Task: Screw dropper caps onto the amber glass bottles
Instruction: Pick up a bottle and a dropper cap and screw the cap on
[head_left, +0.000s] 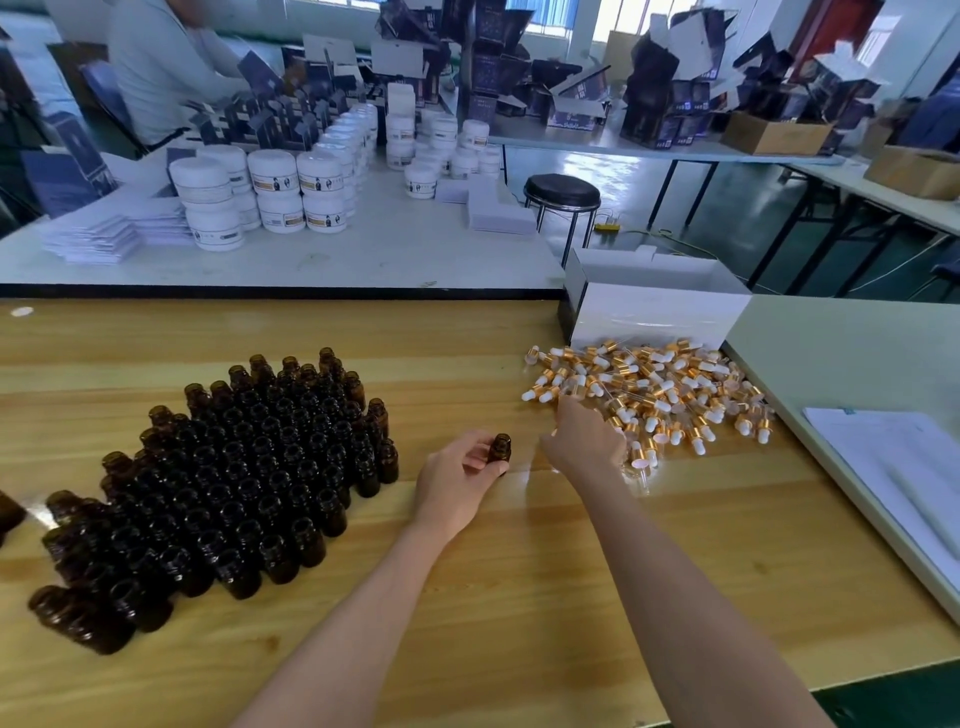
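Note:
My left hand (457, 480) grips one small amber glass bottle (500, 449), upright and uncapped, on the wooden table (519, 597). A large cluster of open amber bottles (234, 478) stands to its left. My right hand (584, 439) reaches into the near edge of a pile of dropper caps (654, 389) with gold collars and white bulbs; its fingers curl down among the caps, and I cannot tell whether it holds one. A dropper with a glass pipette (641, 467) lies just right of that hand.
A white open box (654, 306) stands behind the cap pile. White sheets (893, 467) lie on the pale table at right. Beyond the wooden table, white jars (275, 187) and dark cartons crowd another table where a person (166, 62) sits. A black stool (561, 195) stands in the aisle.

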